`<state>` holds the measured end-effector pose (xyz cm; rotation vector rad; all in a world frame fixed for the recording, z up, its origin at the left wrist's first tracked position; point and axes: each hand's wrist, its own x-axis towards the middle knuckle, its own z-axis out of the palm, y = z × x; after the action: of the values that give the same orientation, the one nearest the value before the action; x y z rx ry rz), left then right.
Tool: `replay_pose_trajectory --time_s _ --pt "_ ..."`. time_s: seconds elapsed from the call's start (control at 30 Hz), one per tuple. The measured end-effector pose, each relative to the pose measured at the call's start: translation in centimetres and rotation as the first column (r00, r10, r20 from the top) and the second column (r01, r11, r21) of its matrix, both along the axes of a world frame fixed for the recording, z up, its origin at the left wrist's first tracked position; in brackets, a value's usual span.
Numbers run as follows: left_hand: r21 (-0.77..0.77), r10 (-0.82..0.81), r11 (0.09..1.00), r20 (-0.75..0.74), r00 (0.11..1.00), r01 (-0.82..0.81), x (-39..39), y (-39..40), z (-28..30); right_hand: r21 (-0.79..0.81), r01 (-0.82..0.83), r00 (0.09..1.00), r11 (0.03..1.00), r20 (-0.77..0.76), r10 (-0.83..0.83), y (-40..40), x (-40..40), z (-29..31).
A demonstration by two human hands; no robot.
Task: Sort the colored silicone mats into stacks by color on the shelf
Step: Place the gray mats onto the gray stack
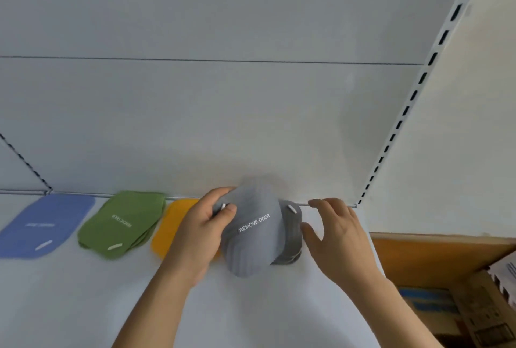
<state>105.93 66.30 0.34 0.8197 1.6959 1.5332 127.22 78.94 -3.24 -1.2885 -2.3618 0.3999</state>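
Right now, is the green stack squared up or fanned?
Fanned: the green stack shows several offset mat edges along its right side.

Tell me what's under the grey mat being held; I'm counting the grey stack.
Under the grey mat in the left hand, darker grey mats show at its right edge; their number is hidden.

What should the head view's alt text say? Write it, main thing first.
The left hand grips a grey mat over a grey stack on a white shelf; the open right hand hovers beside. Blue, green and orange stacks lie left.
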Motion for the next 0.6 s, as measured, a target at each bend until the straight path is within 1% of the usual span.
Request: replay_pose_trajectory --time_s 0.07,0.1,0.13,0.17,0.2,0.23,0.27,0.33,0.4,0.5,0.6 --pt "-0.027 -0.028 0.999 0.042 0.999 0.029 1.2 2.0 0.1 0.009 0.030 0.999 1.000 -0.034 -0.030 -0.3 1.8 0.3" --pt "-0.047 -0.024 0.999 0.032 0.999 0.026 1.6 3.0 -0.1 0.007 0.048 0.998 0.999 -0.044 -0.048 -0.4 2.6 0.4" --pt "-0.079 -0.013 0.997 -0.032 0.999 0.010 1.9 3.9 -0.5 0.004 0.063 0.997 0.998 -0.046 -0.063 -0.5 3.3 0.5" --pt "-0.129 -0.015 0.992 -0.153 0.988 -0.005 2.1 4.7 -0.9 0.001 0.074 0.996 0.997 -0.042 -0.073 -0.5 3.9 0.5" --pt "-0.203 -0.038 0.979 -0.307 0.951 -0.027 2.2 5.3 -1.3 -0.001 0.080 0.996 0.997 -0.038 -0.080 -0.5 4.4 0.4" --pt "-0.263 -0.068 0.963 -0.451 0.890 -0.060 2.4 5.7 -1.7 -0.002 0.085 0.996 0.996 -0.036 -0.085 -0.4 4.8 0.3" --pt "-0.304 -0.100 0.948 -0.560 0.823 -0.091 2.7 5.9 -1.9 -0.007 0.088 0.995 0.996 -0.036 -0.088 -0.5 5.1 0.1" --pt "-0.358 -0.154 0.921 -0.701 0.696 -0.156 3.1 5.7 -2.1 -0.019 0.081 0.996 0.997 -0.037 -0.082 -0.7 5.2 -0.3" --pt "-0.382 -0.196 0.898 -0.792 0.578 -0.218 3.2 5.4 -2.2 -0.023 0.066 0.997 0.998 -0.036 -0.067 -1.0 5.0 -0.6" --pt "-0.412 -0.266 0.869 -0.856 0.443 -0.274 2.7 4.9 -2.6 0.012 0.020 1.000 1.000 -0.015 -0.020 -1.3 4.3 -1.0" --pt "-0.385 -0.252 0.869 -0.885 0.392 -0.310 2.0 3.8 -3.0 0.058 -0.029 1.000 0.998 0.002 0.029 -1.6 3.5 -1.2"
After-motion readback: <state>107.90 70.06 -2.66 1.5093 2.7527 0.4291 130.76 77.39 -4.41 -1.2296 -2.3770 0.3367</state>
